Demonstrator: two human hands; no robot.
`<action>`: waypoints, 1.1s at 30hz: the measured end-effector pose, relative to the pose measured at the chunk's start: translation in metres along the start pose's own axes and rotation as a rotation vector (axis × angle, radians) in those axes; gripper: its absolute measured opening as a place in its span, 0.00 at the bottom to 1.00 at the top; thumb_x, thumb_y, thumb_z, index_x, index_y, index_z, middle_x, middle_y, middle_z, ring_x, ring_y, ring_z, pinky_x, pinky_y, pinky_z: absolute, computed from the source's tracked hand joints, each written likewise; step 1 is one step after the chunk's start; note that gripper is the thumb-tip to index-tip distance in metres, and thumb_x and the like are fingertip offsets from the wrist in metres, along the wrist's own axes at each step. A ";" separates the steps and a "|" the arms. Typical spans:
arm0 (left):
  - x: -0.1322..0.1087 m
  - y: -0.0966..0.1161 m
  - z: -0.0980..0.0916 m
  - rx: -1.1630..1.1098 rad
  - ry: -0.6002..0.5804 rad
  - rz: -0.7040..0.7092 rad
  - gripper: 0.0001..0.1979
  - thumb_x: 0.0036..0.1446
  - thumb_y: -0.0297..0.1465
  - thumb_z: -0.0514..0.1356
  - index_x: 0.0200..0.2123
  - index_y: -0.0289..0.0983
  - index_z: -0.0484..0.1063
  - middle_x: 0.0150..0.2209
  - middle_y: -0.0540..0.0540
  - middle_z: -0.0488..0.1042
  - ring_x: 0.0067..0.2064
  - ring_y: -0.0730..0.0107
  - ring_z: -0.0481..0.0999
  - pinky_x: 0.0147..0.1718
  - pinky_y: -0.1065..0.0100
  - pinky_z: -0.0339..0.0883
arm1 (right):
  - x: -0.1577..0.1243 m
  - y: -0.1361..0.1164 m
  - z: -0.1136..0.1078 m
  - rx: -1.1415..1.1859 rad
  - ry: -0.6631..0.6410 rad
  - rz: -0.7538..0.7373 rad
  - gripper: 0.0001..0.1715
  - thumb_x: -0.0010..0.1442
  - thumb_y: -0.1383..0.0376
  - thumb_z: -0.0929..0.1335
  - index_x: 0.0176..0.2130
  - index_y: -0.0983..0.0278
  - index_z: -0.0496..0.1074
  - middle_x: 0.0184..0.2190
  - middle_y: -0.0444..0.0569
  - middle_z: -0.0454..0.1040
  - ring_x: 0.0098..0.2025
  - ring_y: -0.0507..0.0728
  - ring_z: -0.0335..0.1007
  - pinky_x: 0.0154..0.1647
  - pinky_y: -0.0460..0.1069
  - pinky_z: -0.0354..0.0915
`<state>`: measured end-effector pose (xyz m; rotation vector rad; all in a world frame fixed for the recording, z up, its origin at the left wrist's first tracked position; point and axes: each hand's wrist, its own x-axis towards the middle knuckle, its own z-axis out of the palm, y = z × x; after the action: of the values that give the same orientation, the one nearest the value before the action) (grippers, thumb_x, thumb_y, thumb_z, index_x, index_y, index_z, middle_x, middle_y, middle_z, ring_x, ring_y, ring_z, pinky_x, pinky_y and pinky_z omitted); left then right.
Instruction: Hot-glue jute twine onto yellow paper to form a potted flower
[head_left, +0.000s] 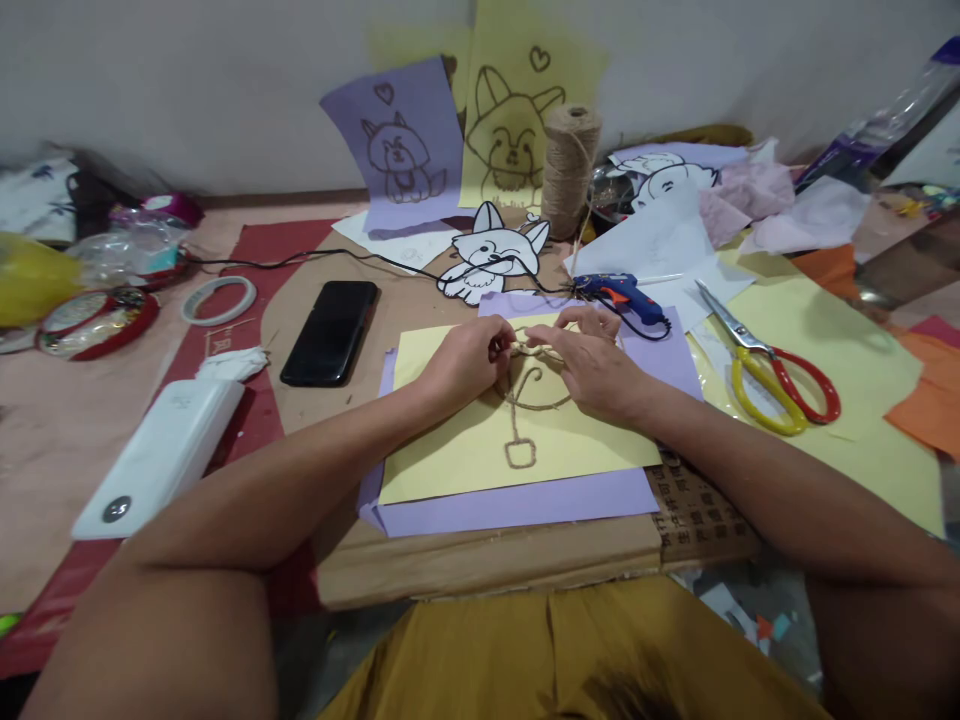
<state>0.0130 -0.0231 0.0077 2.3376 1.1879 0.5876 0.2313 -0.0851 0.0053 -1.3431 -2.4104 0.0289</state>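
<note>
On the left of the bench lies a white power pack. Past it are a roll of tape and a black phone. Next comes the left hand, on the yellow paper. Its fingers are nearly closed and look pinched on the end of the twisted string.

That string is at the top part of the paper, right between the two hands. Its long way runs from side to side, from one hand to the other. It starts just to the right of the left fingertips, and both hands seem about as near to it. Under it, a brown string picture has a long stem and a little square at the bottom, nearer the person.

The right hand is half curled, with its fingers over the string's other end. I can't tell how tightly it holds on. Farther right are a blue glue gun and scissors.
</note>
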 end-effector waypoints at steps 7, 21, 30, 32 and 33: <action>-0.001 0.001 -0.001 -0.005 0.010 0.011 0.09 0.52 0.22 0.61 0.38 0.36 0.76 0.32 0.48 0.78 0.30 0.71 0.72 0.30 0.70 0.61 | 0.001 -0.001 0.004 0.007 -0.051 -0.019 0.35 0.61 0.79 0.60 0.64 0.61 0.58 0.53 0.51 0.78 0.58 0.64 0.60 0.53 0.58 0.45; 0.000 0.000 -0.001 -0.044 0.001 0.000 0.09 0.54 0.23 0.62 0.39 0.35 0.77 0.31 0.49 0.78 0.30 0.71 0.72 0.30 0.71 0.62 | 0.003 -0.003 0.002 0.023 -0.095 0.035 0.37 0.58 0.80 0.61 0.63 0.60 0.62 0.52 0.53 0.78 0.60 0.65 0.60 0.54 0.60 0.47; 0.005 -0.001 -0.003 0.050 -0.038 0.104 0.07 0.59 0.30 0.63 0.39 0.33 0.79 0.39 0.42 0.75 0.37 0.66 0.73 0.38 0.66 0.66 | 0.001 0.018 -0.032 0.181 0.399 0.191 0.06 0.64 0.62 0.68 0.42 0.59 0.71 0.38 0.48 0.76 0.46 0.62 0.68 0.49 0.57 0.62; 0.006 -0.002 -0.003 0.049 -0.051 0.133 0.07 0.60 0.30 0.62 0.37 0.34 0.80 0.37 0.42 0.75 0.39 0.64 0.74 0.40 0.66 0.67 | -0.006 0.031 -0.045 0.205 0.528 0.272 0.06 0.63 0.59 0.70 0.36 0.58 0.70 0.34 0.46 0.75 0.41 0.59 0.69 0.45 0.55 0.65; 0.007 -0.002 -0.003 0.047 -0.057 0.144 0.07 0.61 0.29 0.62 0.36 0.35 0.80 0.37 0.42 0.75 0.40 0.64 0.74 0.41 0.65 0.68 | -0.011 0.038 -0.051 0.210 0.572 0.316 0.07 0.62 0.59 0.71 0.35 0.58 0.70 0.33 0.45 0.74 0.39 0.58 0.69 0.43 0.54 0.65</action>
<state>0.0136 -0.0159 0.0096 2.4775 1.0249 0.5429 0.2850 -0.0818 0.0409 -1.3893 -1.6671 -0.0163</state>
